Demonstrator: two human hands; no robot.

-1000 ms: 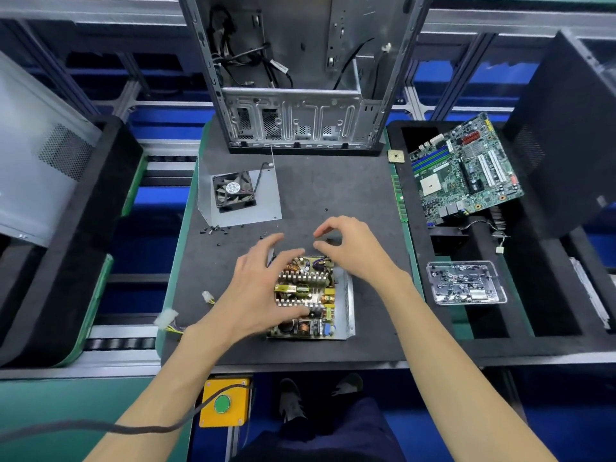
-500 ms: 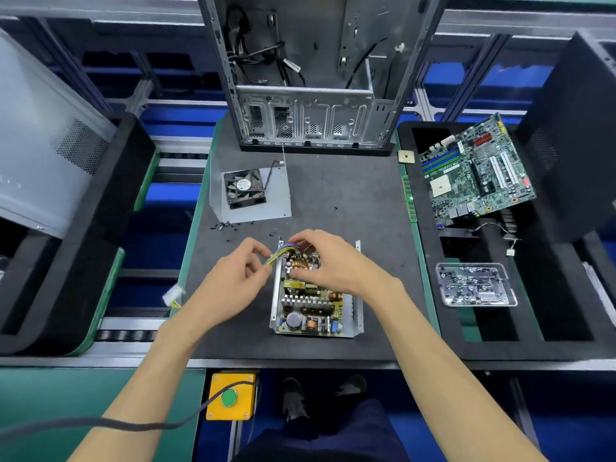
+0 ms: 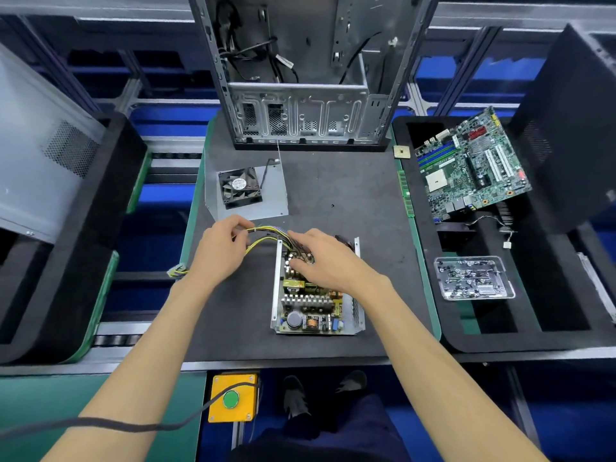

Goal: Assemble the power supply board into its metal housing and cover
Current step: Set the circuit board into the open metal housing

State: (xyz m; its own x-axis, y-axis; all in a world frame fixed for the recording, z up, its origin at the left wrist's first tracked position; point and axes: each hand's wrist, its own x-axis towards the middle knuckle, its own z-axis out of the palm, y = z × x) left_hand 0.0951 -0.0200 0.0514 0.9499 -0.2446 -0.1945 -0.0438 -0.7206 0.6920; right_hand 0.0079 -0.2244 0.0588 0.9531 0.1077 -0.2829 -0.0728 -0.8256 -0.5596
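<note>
Power supply board [image 3: 308, 308] sits inside its open metal housing [image 3: 357, 315] on the dark work mat [image 3: 350, 201], toward the mat's near edge, well in front of the upright PC chassis [image 3: 300, 95]. Housing is a shallow tray, side walls up, no cover on it.

Left hand [image 3: 220, 251] is just left of the housing's far-left corner, fingers curled round the yellow-and-dark wire bundle [image 3: 266, 233] that runs out of the housing's far end and arcs left. A white connector [image 3: 176, 271] on yellow wires pokes out by the left wrist, at the mat's left edge.

Right hand [image 3: 320, 258] lies over the far half of the board, palm down, fingers bent down onto the components and the wire roots; cannot tell if it pinches anything or only presses.

Beyond the housing, left of centre: fan [image 3: 240, 188] lying on a flat grey metal cover plate [image 3: 266, 198], apart from both hands. Right of the mat, in the black foam tray [image 3: 426, 295]: motherboard [image 3: 470, 168] propped tilted, clear screw tray [image 3: 473, 278] nearer. Yellow button box [image 3: 233, 398] below the mat's near edge.
</note>
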